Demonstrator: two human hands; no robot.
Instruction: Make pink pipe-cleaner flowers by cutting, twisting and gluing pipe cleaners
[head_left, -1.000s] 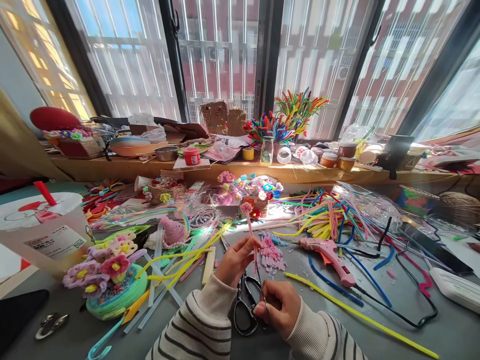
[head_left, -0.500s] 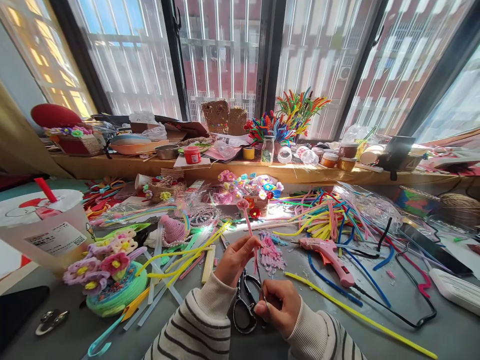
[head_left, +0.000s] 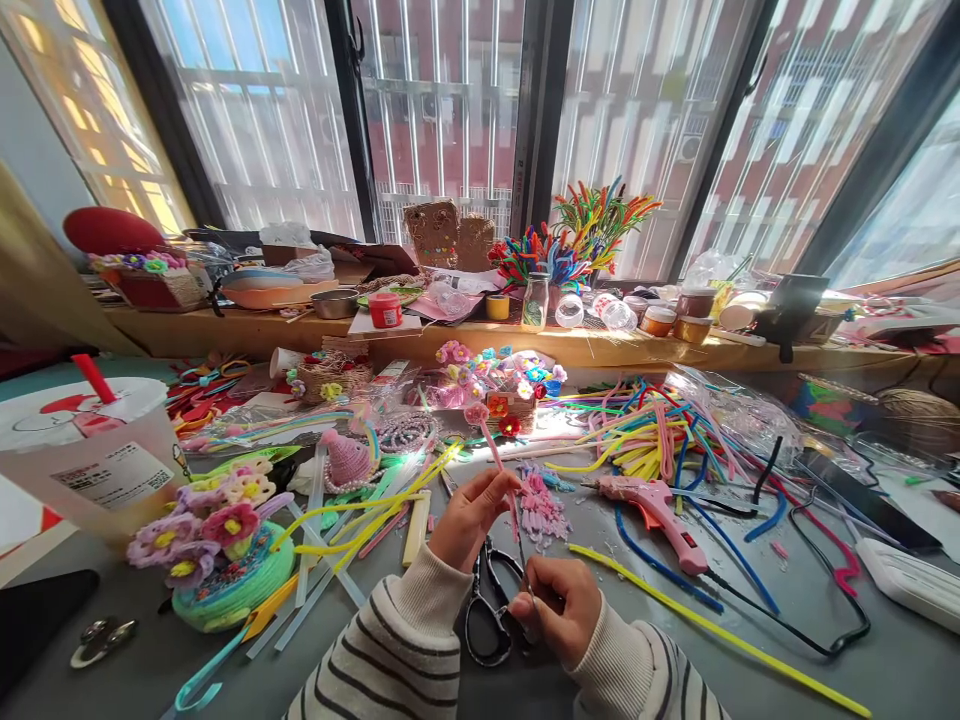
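Observation:
My left hand [head_left: 480,515] pinches a pink pipe cleaner [head_left: 493,446] between thumb and fingertips. Its upper end is a fluffy pink curl, tilted up and to the left. Below my left fingers the strand turns thin and dark, like bare wire. My right hand [head_left: 556,605] is closed on that lower end, thumb against the bent fingers. Black-handled scissors [head_left: 487,632] lie on the table under and between my hands, partly hidden by them. Just beyond sits a heap of pink and lilac fuzz clippings [head_left: 544,505].
A pink glue gun [head_left: 660,515] with a black cord lies to the right, beside a yellow pipe cleaner [head_left: 720,625]. At left stand a drink cup [head_left: 112,470] and a green round piece with crafted flowers [head_left: 232,580]. Behind are a pipe-cleaner pile [head_left: 652,445] and a crowded windowsill [head_left: 300,335].
The curled top of the pink pipe cleaner has tipped slightly left and down. Both hands stay in nearly the same place with the same hold.

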